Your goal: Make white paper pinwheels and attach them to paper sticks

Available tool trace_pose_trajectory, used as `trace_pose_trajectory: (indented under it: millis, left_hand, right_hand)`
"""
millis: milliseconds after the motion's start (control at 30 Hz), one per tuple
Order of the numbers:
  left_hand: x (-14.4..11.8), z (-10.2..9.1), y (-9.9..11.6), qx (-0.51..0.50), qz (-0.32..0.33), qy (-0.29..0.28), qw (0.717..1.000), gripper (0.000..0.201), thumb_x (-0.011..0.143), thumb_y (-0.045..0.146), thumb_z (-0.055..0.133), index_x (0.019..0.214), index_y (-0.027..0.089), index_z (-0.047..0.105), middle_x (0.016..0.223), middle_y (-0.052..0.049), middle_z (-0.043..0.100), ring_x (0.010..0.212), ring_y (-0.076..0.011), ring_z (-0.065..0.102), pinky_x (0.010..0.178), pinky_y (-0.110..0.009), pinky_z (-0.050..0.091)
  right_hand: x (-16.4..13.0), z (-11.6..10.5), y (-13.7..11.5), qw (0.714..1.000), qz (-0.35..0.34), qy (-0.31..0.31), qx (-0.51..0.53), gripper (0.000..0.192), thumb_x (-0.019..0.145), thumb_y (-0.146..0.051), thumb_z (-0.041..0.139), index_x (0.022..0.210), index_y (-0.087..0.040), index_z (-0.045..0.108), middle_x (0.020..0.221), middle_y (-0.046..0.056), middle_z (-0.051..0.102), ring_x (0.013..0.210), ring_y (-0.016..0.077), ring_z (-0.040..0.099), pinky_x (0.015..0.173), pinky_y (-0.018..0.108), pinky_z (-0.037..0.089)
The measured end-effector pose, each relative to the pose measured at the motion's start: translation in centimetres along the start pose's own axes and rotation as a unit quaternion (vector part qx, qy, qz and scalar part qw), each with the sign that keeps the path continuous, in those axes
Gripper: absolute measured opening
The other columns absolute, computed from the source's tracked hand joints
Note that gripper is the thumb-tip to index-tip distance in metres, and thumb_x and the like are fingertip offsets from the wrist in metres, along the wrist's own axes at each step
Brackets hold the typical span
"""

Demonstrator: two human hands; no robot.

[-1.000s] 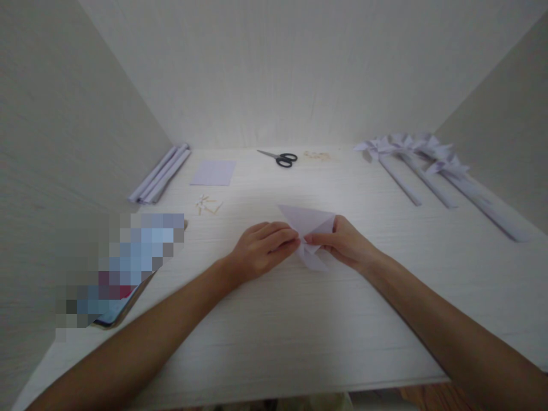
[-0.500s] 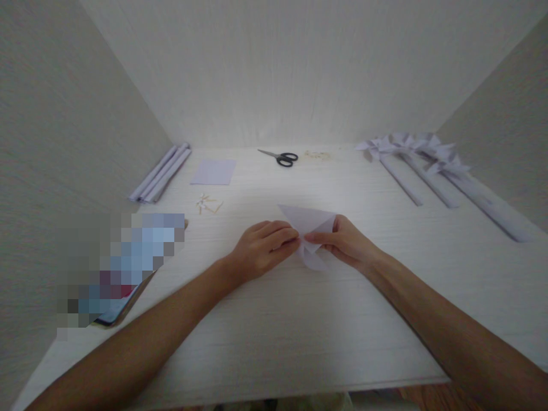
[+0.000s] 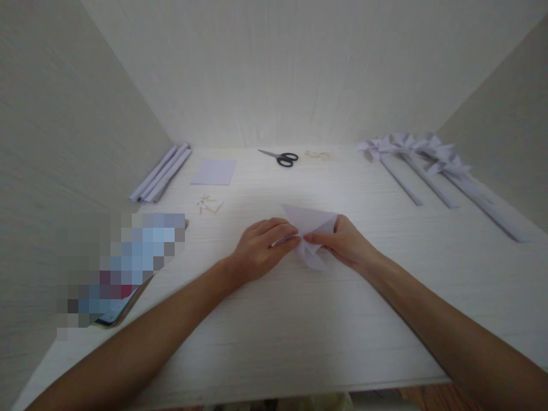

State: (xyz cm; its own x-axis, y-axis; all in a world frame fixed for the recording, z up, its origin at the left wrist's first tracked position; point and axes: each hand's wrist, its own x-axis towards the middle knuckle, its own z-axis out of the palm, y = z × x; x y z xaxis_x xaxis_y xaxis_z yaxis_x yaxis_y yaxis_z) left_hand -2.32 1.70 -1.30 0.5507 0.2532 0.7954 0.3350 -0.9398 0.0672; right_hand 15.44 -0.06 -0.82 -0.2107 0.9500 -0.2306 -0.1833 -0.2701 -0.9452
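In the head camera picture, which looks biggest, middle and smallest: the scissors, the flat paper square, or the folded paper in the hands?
1. Folded paper, though it lies nearest the camera.
2. Flat paper square.
3. Scissors.

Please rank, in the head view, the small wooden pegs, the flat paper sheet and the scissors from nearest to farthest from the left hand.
1. Small wooden pegs, just beyond the left hand, to its left.
2. Flat paper sheet, farther back, left.
3. Scissors, by the back wall.

Left hand (image 3: 265, 246): palm down, fingers curled, tips pinched together. Right hand (image 3: 345, 242): same, fingertips meeting the left's. Both forearms bare, converging.
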Motion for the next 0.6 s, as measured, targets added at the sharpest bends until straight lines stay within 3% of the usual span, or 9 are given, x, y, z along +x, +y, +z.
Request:
trace_pose_trajectory:
  millis: [67, 133, 200, 333, 467, 533, 600]
  left_hand:
    - [0.1, -0.1, 0.1, -0.029, -0.045, 0.015, 0.998, 0.015, 0.07, 0.01, 0.055, 0.083, 0.018, 0.059, 0.083, -0.005, 0.063, 0.079, -0.0125, 0.056, 0.066, -0.025, 0.048]
    - [0.2, -0.2, 0.2, -0.075, -0.13, 0.036, 0.988, 0.02, 0.071, 0.013, 0.054, 0.09, 0.019, 0.058, 0.089, -0.007, 0.061, 0.082, -0.0131, 0.055, 0.067, -0.026, 0.048]
    - [0.3, -0.1, 0.2, -0.154, -0.242, 0.075, 0.955, 0.026, 0.074, 0.019, 0.052, 0.1, 0.019, 0.055, 0.095, -0.008, 0.06, 0.087, -0.0143, 0.055, 0.07, -0.027, 0.047]
    - [0.3, 0.8, -0.2, -0.357, -0.414, 0.174, 0.819, 0.034, 0.076, 0.031, 0.048, 0.107, 0.019, 0.046, 0.101, -0.009, 0.058, 0.094, -0.0153, 0.055, 0.076, -0.03, 0.046]
    - [0.5, 1.8, 0.4, -0.506, -0.535, 0.18, 0.652, 0.03, 0.072, 0.031, 0.051, 0.097, 0.015, 0.048, 0.093, -0.009, 0.062, 0.083, -0.0142, 0.059, 0.075, -0.03, 0.046]
    - [0.8, 2.0, 1.2, -0.559, -0.55, 0.151, 0.602, 0.025, 0.069, 0.028, 0.053, 0.09, 0.015, 0.052, 0.088, -0.008, 0.063, 0.08, -0.0145, 0.06, 0.075, -0.03, 0.047]
    - [1.1, 2.0, 2.1, -0.593, -0.541, 0.129, 0.582, 0.018, 0.068, 0.027, 0.055, 0.081, 0.014, 0.056, 0.086, -0.007, 0.064, 0.082, -0.0148, 0.06, 0.077, -0.031, 0.046]
  right_hand:
    - [0.1, 0.2, 0.2, 1.0, -0.014, 0.016, 0.007, 0.021, 0.053, -0.016, 0.07, 0.074, -0.013, 0.066, 0.069, 0.004, 0.067, 0.062, 0.0157, 0.06, 0.062, 0.03, 0.046]
    - [0.2, 0.3, 0.5, 0.998, -0.04, 0.045, 0.02, 0.022, 0.053, -0.018, 0.07, 0.074, -0.013, 0.066, 0.072, 0.005, 0.067, 0.065, 0.0169, 0.06, 0.064, 0.03, 0.047]
    - [0.2, 0.6, 0.8, 0.994, -0.069, 0.079, 0.038, 0.023, 0.053, -0.019, 0.07, 0.075, -0.014, 0.066, 0.075, 0.005, 0.067, 0.067, 0.0176, 0.061, 0.064, 0.031, 0.047]
    - [0.3, 1.2, 1.1, 0.983, -0.103, 0.139, 0.055, 0.02, 0.055, -0.023, 0.069, 0.072, -0.014, 0.065, 0.077, 0.006, 0.067, 0.066, 0.0167, 0.06, 0.063, 0.029, 0.046]
    - [0.1, 2.0, 1.3, 0.975, -0.123, 0.179, 0.051, 0.021, 0.057, -0.026, 0.068, 0.073, -0.013, 0.065, 0.078, 0.007, 0.066, 0.066, 0.0163, 0.059, 0.06, 0.028, 0.046]
    - [-0.1, 2.4, 1.4, 0.973, -0.129, 0.187, 0.044, 0.021, 0.058, -0.028, 0.068, 0.072, -0.013, 0.065, 0.078, 0.008, 0.066, 0.065, 0.0168, 0.058, 0.058, 0.028, 0.046]
    - [-0.3, 2.7, 1.5, 0.97, -0.135, 0.197, 0.035, 0.022, 0.057, -0.03, 0.068, 0.071, -0.013, 0.065, 0.076, 0.007, 0.066, 0.063, 0.0169, 0.058, 0.056, 0.029, 0.046]
